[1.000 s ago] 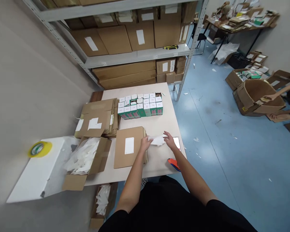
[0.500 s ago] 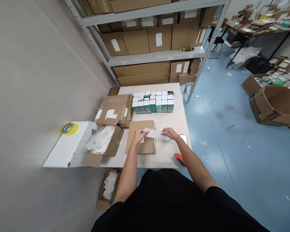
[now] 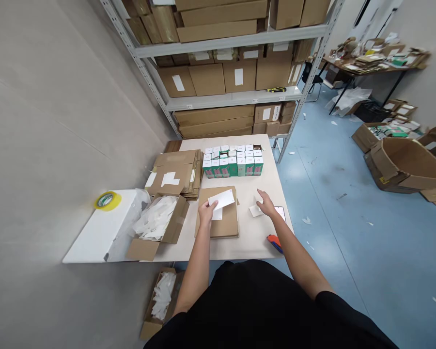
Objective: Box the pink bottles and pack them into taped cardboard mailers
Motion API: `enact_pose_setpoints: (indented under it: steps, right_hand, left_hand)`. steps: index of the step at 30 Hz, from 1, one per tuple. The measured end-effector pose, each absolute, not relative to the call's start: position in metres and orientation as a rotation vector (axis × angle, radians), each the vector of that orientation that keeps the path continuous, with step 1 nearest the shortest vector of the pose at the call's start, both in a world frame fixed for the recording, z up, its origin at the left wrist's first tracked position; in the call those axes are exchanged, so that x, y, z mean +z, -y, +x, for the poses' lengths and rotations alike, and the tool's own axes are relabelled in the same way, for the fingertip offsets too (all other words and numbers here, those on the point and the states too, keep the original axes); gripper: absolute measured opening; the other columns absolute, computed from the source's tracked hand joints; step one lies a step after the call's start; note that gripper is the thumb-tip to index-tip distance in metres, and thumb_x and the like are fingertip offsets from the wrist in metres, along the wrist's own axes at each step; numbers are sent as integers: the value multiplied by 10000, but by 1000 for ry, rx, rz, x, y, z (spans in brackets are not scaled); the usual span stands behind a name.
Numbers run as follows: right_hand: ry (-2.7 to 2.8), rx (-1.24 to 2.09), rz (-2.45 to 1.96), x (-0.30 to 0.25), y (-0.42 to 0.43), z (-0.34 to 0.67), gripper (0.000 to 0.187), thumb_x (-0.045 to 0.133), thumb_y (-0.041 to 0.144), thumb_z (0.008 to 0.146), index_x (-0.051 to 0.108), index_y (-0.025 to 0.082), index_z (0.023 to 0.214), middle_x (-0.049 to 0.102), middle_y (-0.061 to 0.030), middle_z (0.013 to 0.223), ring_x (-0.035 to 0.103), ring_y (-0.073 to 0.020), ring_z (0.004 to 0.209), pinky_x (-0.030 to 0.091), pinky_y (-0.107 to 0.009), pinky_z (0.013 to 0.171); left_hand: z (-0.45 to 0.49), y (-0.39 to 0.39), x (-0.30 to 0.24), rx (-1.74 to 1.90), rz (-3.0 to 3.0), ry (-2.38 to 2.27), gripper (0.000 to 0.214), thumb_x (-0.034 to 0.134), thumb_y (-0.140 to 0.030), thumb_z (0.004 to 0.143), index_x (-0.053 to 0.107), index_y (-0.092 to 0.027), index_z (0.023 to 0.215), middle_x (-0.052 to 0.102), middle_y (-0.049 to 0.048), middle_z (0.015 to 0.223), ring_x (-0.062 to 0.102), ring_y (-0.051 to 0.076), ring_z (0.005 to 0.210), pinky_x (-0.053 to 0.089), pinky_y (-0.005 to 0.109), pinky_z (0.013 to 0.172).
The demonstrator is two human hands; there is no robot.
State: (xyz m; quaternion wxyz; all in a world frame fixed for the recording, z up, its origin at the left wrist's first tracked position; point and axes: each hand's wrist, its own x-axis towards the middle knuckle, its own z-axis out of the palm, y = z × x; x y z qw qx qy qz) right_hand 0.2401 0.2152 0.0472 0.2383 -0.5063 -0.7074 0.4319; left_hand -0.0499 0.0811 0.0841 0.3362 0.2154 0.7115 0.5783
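Note:
My left hand (image 3: 206, 213) pinches a white paper label (image 3: 221, 199) between thumb and fingers, holding it over a flat brown cardboard box (image 3: 225, 225). Another white patch (image 3: 217, 214) shows on the box just below the label. To the right, my right hand (image 3: 266, 203) has thumb and forefinger apart beside a folded white paper strip (image 3: 255, 211) on the table. Whether the fingers touch the strip is unclear. Close to my right wrist lies a phone (image 3: 281, 213), and nearer the front edge is an orange and blue tool (image 3: 274, 242), its kind unclear.
Rows of green and white small boxes (image 3: 232, 167) stand at the table's back. Folded cartons (image 3: 174, 167) lean at left, by an open carton of white paper scraps (image 3: 177, 218). Yellow tape (image 3: 107, 200) lies on a white surface. A shelf rack (image 3: 232, 98) rises behind.
My right hand has let go of the label and moved right to the folded paper strip. My left hand keeps the label, now tilted upward at its right end. The camera view has shifted slightly.

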Motion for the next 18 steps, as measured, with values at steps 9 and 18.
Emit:
enact_pose_setpoints:
  steps: [9, 18]
  right_hand:
    - [1679, 1577, -1001, 77, -114, 144, 380, 634, 555, 907, 742, 230, 1073, 769, -63, 1111, 695, -250, 1074, 534, -398, 987]
    - [1549, 1503, -1105, 98, -79, 81, 368, 638, 604, 846, 624, 236, 868, 697, -17, 843, 639, -200, 815, 528, -319, 766]
  left_hand:
    - [-32, -58, 74, 1562, 491, -1486, 624, 884, -530, 688, 756, -119, 1139, 789, 164, 1149, 756, 282, 1037, 610, 384, 887]
    - [-83, -2, 68, 1302, 663, -1359, 505, 948, -494, 569, 805, -134, 893, 816, 131, 945, 759, 294, 958, 589, 407, 896]
